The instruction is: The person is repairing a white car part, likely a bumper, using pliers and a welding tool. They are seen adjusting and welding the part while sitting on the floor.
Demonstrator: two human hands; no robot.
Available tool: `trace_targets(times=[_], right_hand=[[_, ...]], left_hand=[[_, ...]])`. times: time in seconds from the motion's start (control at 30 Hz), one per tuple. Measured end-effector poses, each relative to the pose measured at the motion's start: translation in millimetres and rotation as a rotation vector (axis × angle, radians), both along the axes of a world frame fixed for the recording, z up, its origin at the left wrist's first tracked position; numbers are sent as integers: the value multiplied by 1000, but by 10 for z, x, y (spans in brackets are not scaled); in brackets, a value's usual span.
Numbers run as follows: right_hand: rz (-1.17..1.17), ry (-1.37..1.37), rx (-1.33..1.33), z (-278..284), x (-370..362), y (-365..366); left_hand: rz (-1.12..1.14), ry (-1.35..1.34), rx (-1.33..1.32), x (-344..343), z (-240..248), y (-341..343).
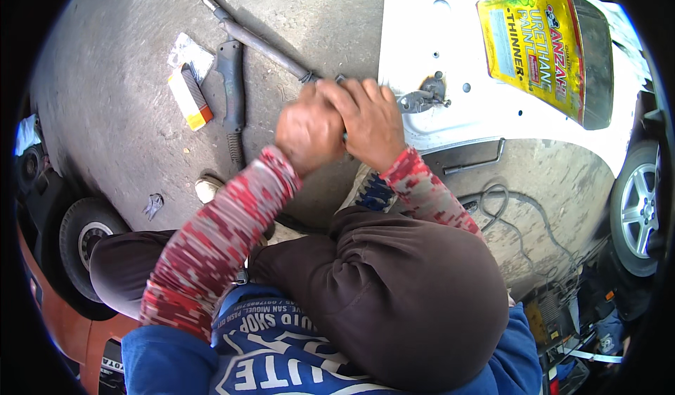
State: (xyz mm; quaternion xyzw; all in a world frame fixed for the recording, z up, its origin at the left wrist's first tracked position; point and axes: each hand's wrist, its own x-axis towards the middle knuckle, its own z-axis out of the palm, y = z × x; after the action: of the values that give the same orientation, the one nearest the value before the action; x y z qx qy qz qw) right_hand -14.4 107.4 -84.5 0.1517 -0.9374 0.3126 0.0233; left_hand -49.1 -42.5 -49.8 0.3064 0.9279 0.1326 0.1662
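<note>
My right hand (374, 124) is closed, its fingers wrapped round the handle end of grey metal locking pliers (416, 101). The plier jaws reach over the edge of a white sheet-metal panel (415, 43), by a dark scorched spot. Pressed against it from the left is my left hand (313, 129), also closed round the handle end; what lies inside its fingers is mostly hidden. Just beyond the left hand, a long grey metal bar (271, 52) lies on the concrete floor.
Left of my hands lie a welding torch (230, 86) with a black handle and a small orange-and-white box (190, 100). A yellow thinner can (527, 50) rests on the panel. On the right are an L-shaped wrench (478, 162), a looped cable (506, 202) and a wheel (636, 209).
</note>
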Motion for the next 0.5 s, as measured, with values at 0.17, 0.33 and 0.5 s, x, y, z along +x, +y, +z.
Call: trace_targets(times=[0.17,0.33,0.5], right_hand=[[83,-16,-26,44,116,91],[-348,-21,16,-148,-470,-169],[-693,234,-169,-28,-849,-38]], left_hand=[[-11,6,79,227,36,7],[-487,22,-136,-1083,-143,74],[-733,162,-134,-1751,123,646]])
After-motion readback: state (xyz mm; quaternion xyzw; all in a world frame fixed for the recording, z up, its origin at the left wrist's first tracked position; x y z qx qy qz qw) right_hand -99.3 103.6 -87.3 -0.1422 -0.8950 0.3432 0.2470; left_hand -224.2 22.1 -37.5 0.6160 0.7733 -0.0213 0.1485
